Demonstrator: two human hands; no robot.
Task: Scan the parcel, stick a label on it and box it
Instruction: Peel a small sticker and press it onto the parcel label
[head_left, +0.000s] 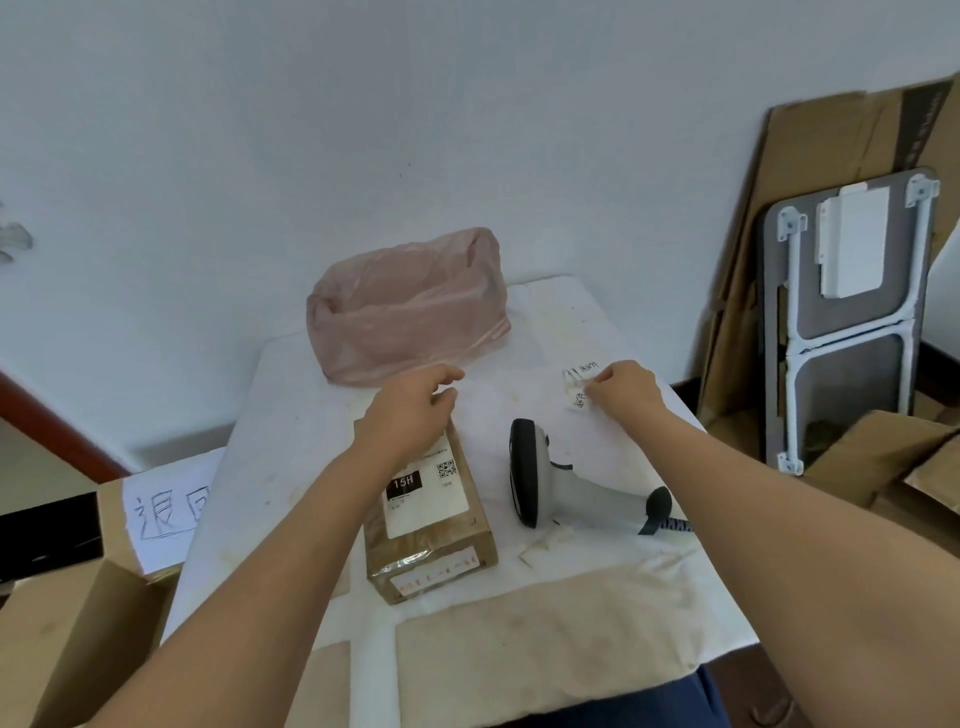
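A brown cardboard parcel (431, 525) with a white shipping label lies flat in the middle of the white table (291, 415). My left hand (410, 405) hovers over its far end, fingers loosely spread and holding nothing. To the right, the grey and black barcode scanner (550, 478) lies on its side. Beyond it, small white handwritten labels (579, 387) rest on the table; the fingertips of my right hand (626, 387) pinch one of them.
A pink plastic bag (410, 306) stands at the table's far edge against the wall. An open cardboard box with a handwritten paper sign (166, 506) sits to the left, below the table. Flattened cardboard and a folded table (852, 312) lean at the right.
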